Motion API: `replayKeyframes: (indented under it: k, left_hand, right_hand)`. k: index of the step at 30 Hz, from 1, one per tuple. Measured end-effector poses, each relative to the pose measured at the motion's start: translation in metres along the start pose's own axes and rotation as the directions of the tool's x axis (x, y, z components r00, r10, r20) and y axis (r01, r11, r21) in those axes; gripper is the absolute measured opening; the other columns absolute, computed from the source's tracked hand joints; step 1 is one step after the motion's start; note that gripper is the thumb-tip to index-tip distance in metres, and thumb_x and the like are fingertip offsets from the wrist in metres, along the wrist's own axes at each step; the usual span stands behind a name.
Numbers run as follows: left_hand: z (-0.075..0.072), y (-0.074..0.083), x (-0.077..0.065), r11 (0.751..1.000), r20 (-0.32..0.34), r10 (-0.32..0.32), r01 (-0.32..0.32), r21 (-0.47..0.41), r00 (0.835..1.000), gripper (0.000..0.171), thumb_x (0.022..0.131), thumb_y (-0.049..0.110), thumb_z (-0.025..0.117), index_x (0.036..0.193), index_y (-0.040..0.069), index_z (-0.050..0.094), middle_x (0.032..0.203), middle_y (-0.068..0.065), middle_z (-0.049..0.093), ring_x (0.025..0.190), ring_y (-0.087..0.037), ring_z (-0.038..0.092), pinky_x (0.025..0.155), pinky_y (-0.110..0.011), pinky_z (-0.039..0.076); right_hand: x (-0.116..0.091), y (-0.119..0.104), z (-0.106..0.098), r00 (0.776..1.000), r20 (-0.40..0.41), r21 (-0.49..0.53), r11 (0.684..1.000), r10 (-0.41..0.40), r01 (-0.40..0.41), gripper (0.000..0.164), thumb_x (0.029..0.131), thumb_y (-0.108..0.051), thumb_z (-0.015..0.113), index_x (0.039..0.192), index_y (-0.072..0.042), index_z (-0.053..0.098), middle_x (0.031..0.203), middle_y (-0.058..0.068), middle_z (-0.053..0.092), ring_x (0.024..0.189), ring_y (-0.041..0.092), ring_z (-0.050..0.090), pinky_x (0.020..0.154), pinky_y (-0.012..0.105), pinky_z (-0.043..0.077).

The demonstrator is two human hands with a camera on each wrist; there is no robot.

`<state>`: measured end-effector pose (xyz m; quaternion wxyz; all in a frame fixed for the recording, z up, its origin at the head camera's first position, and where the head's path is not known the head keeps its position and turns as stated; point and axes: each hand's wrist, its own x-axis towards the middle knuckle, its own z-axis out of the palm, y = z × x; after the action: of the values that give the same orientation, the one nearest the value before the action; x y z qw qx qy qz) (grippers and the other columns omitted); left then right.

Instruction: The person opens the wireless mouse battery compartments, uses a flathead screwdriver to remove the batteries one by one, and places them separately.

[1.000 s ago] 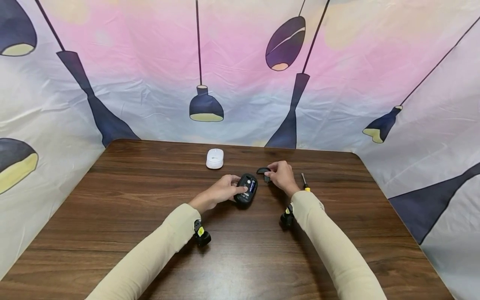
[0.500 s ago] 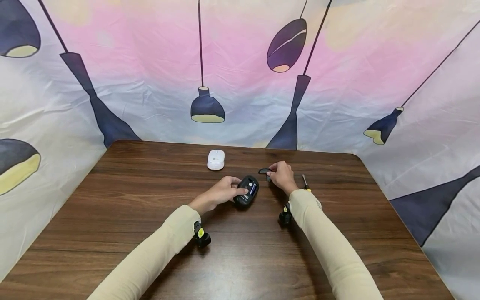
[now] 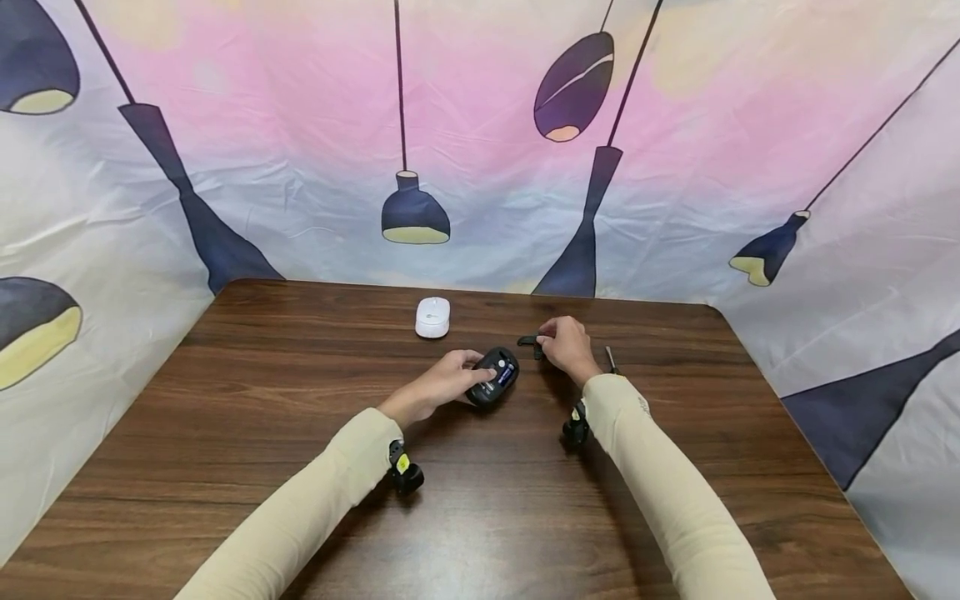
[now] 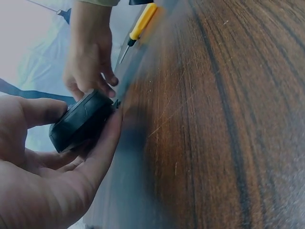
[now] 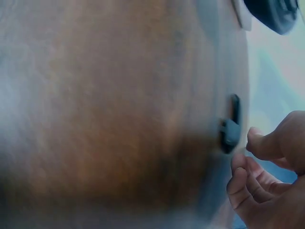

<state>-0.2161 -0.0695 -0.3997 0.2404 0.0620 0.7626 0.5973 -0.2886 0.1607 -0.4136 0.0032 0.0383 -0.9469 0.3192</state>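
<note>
In the head view my left hand (image 3: 442, 379) grips a black computer mouse (image 3: 495, 390) that is turned underside up, its battery compartment bare with a blue battery (image 3: 506, 372) inside. My thumb lies across the underside, and the fingers wrap the far side, as the left wrist view shows of the mouse (image 4: 81, 121). A small black battery cover (image 5: 230, 134) with a tab lies on the table at my right fingertips. My right hand (image 5: 271, 174) has loosely bent fingers, with a gap between thumb and fingers and nothing in it.
A white mouse (image 3: 432, 318) stands near the back of the wooden table (image 3: 300, 367). Right of my right hand lies a screwdriver (image 4: 143, 24) with a yellow handle, partly hidden by the sleeve in the head view. A patterned cloth (image 3: 480, 208) hangs behind the table.
The mouse has tilted a little in my left hand. My right hand has shifted slightly right and back, away from the battery cover, and its sleeve now covers the screwdriver's handle.
</note>
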Motion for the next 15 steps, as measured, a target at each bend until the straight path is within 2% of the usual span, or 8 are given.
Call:
replayKeyframes:
  k: [4,9,15]
  left_hand:
    - [0.001,-0.002,0.001,1.000,0.003,-0.002,0.002,-0.025,1.000,0.051,0.104,0.018,0.056,0.145,-0.010,0.041,0.126,-0.025,0.060,0.096,-0.019,0.067,0.082,-0.032,0.062]
    - [0.001,-0.003,0.002,0.999,0.008,-0.008,0.008,-0.045,1.000,0.051,0.104,0.016,0.056,0.146,-0.009,0.039,0.128,-0.026,0.058,0.098,-0.022,0.068,0.082,-0.033,0.063]
    - [0.001,-0.002,0.002,1.000,0.001,-0.011,0.011,-0.007,1.000,0.057,0.100,0.014,0.065,0.147,-0.007,0.040,0.131,-0.025,0.055,0.100,-0.023,0.066,0.083,-0.032,0.062]
  right_hand:
    - [-0.001,-0.004,-0.016,1.000,-0.010,-0.002,1.000,-0.024,0.024,0.023,0.100,-0.013,0.063,0.117,-0.001,0.072,0.113,0.016,0.070,0.110,0.035,0.061,0.108,0.058,0.041]
    - [-0.003,-0.009,-0.037,0.999,-0.003,-0.019,0.999,-0.046,0.046,0.028,0.100,-0.014,0.064,0.122,0.001,0.070,0.115,0.018,0.070,0.112,0.036,0.061,0.109,0.059,0.040]
    - [-0.009,-0.007,-0.059,0.998,-0.017,-0.071,0.996,-0.060,0.058,0.031,0.099,-0.018,0.067,0.122,0.001,0.068,0.115,0.018,0.070,0.108,0.036,0.063,0.107,0.060,0.041]
